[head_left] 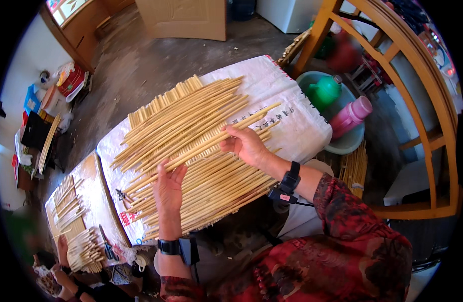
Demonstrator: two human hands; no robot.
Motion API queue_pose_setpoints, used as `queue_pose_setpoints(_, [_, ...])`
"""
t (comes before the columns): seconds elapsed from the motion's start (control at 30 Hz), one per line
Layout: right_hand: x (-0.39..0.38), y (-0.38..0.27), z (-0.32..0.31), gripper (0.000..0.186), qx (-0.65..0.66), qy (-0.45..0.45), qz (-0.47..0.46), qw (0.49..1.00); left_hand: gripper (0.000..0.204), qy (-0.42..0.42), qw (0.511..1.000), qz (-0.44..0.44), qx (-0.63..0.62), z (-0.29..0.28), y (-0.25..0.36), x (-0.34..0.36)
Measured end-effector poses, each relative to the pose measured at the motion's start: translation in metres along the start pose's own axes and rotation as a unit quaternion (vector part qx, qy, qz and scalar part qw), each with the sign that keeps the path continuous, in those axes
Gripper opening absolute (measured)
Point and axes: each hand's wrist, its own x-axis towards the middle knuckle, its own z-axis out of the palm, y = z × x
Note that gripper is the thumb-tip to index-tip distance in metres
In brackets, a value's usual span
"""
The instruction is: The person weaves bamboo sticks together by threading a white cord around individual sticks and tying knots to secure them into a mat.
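Observation:
Across the middle of the view runs a long straw-coloured stalk (201, 149), slanting up to the right. My left hand (170, 189) pinches it near its lower left part, and my right hand (245, 146) grips it farther right between thumb and fingers. Beneath my hands, many similar stalks (201, 196) lie side by side in slanting rows. Another bundle of stalks (181, 118) lies beyond, over a ridged layer of short pale pieces (166, 98). All rest on a table with a white printed cover (304, 118). Bands with small black boxes are on both my wrists.
Left of the table edge, a small dark hand tool (123, 196) lies near the stalk ends. At lower left another person's hands (62, 251) work by a second table with sticks and scissors (108, 249). A basin (344, 146) with green and pink flasks and a wooden frame (433, 166) stand right.

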Motion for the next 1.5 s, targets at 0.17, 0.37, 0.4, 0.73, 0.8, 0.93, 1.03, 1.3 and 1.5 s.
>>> queue_pose_setpoints(0.17, [0.001, -0.004, -0.004, 0.023, -0.002, 0.023, 0.011, 1.0, 0.028, 0.022, 1.0, -0.008, 0.013, 0.001, -0.008, 0.005])
queue_pose_setpoints(0.37, [0.004, -0.003, -0.005, 0.025, -0.02, 0.042, 0.031, 0.998, 0.023, 0.021, 1.0, 0.011, -0.003, 0.006, -0.005, 0.007])
queue_pose_setpoints(0.4, [0.002, -0.005, -0.003, 0.026, -0.037, 0.04, 0.038, 0.998, 0.022, 0.018, 1.0, 0.016, -0.003, 0.008, -0.004, 0.006])
queue_pose_setpoints(0.73, [-0.01, -0.032, 0.066, 0.03, -0.699, -0.168, -0.453, 0.528, 0.024, 0.003, 0.999, 0.025, 0.027, 0.017, 0.006, 0.007])
queue_pose_setpoints(0.8, [0.001, -0.03, 0.056, 0.034, -0.749, -0.17, -0.389, 0.509, 0.023, 0.011, 0.999, 0.013, 0.028, 0.015, 0.003, 0.008])
queue_pose_setpoints(0.93, [0.011, -0.012, 0.052, 0.039, -0.776, -0.204, -0.379, 0.461, 0.022, -0.007, 1.0, 0.004, 0.023, 0.015, 0.003, 0.011])
queue_pose_setpoints(1.03, [0.013, -0.01, 0.056, 0.038, -0.779, -0.219, -0.354, 0.469, 0.021, -0.016, 1.0, -0.001, 0.019, 0.014, 0.002, 0.013])
queue_pose_setpoints(1.3, [0.013, -0.008, 0.066, 0.035, -0.798, -0.227, -0.343, 0.44, 0.024, -0.011, 1.0, -0.009, -0.005, 0.007, 0.006, 0.009])
queue_pose_setpoints(1.5, [0.027, -0.005, 0.056, 0.029, -0.81, -0.221, -0.357, 0.409, 0.028, -0.009, 0.983, -0.138, 0.121, 0.006, 0.006, 0.003])
